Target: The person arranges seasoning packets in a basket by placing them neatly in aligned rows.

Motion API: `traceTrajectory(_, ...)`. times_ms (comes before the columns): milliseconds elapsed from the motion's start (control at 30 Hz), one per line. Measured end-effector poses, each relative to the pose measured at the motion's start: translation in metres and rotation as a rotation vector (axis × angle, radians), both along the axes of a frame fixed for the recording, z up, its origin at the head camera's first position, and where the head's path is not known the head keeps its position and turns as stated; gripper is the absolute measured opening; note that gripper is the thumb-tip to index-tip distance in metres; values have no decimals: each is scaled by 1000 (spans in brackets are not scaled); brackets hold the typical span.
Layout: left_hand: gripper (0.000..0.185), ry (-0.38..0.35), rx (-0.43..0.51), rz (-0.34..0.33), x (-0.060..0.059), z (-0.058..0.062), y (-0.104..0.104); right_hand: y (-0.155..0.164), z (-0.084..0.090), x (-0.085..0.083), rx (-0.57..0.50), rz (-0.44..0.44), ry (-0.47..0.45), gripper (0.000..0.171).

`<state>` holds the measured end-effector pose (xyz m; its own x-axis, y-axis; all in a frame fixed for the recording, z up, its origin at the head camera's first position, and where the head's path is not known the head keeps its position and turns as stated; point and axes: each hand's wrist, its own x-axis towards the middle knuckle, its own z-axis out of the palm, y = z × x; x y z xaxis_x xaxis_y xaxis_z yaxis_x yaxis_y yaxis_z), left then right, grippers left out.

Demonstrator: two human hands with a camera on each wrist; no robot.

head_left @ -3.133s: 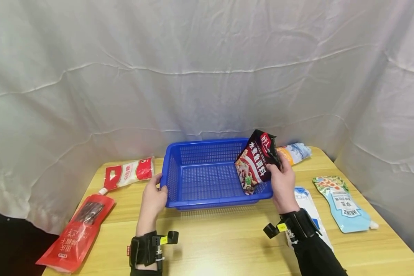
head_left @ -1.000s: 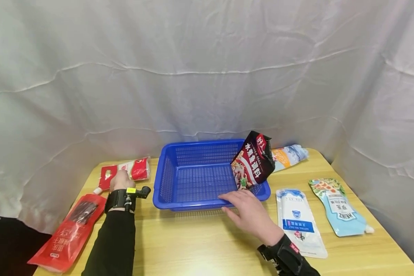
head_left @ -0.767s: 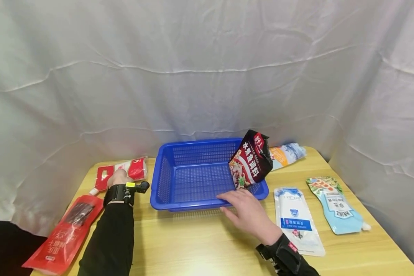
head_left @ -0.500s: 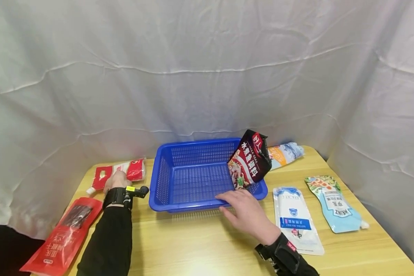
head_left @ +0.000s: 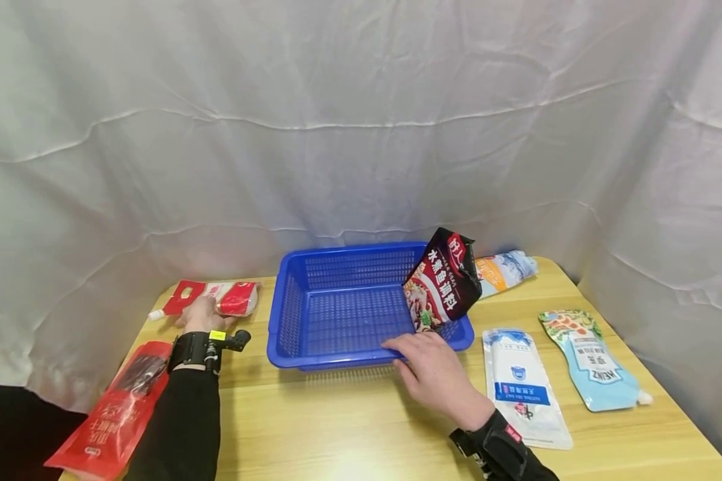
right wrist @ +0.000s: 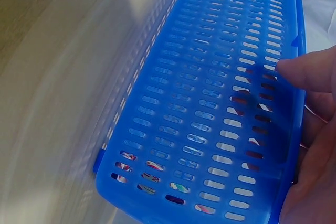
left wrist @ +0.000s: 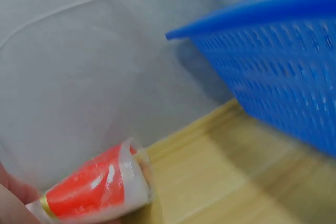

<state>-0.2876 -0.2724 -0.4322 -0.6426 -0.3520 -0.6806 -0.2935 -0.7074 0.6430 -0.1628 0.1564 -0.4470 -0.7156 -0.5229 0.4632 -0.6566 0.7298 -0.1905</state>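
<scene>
At the left rear of the table, my left hand (head_left: 202,314) grips the middle of a red-and-white sugar pouch (head_left: 237,298) with a white spout cap. The left wrist view shows the pouch's red end (left wrist: 89,187) past my fingers, which are mostly out of frame. My right hand (head_left: 436,374) holds the front rim of a blue plastic basket (head_left: 343,361). In the right wrist view, the thumb (right wrist: 307,71) lies against the basket's outer wall and the other fingers go behind the rim. A black-and-red seasoning packet (head_left: 442,280) leans upright in the basket's right end.
Left front lies a red bag of dried chili (head_left: 117,414). To the basket's right are a white sea salt bag (head_left: 523,387), a light-blue Heinz spout pouch (head_left: 595,364) and an orange-and-blue bag (head_left: 508,270) partly behind the packet. A grey-white curtain (head_left: 361,133) hangs behind the table.
Both hands were at the basket's sides at first. The left then went to the sugar pouch, whose capped end has just swung up and back. My right hand moved from the packet to the front rim.
</scene>
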Motion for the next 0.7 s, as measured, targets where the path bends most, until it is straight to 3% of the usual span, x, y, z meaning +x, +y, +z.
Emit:
traceTrajectory(33,90,19,124,144,0,0,1,0,0,0,-2,-2,4,32)
traceTrajectory(133,87,83,193,195,4,-2,3,0,-1,0,-9,-4,13,33)
traceTrajectory(433,92,235,245,157,17,-8,1,-1,-2,0,-8,5,31,32)
traceTrajectory(700,82,324,330,105,31,5,2,-1,0,1,-5,0,32,33)
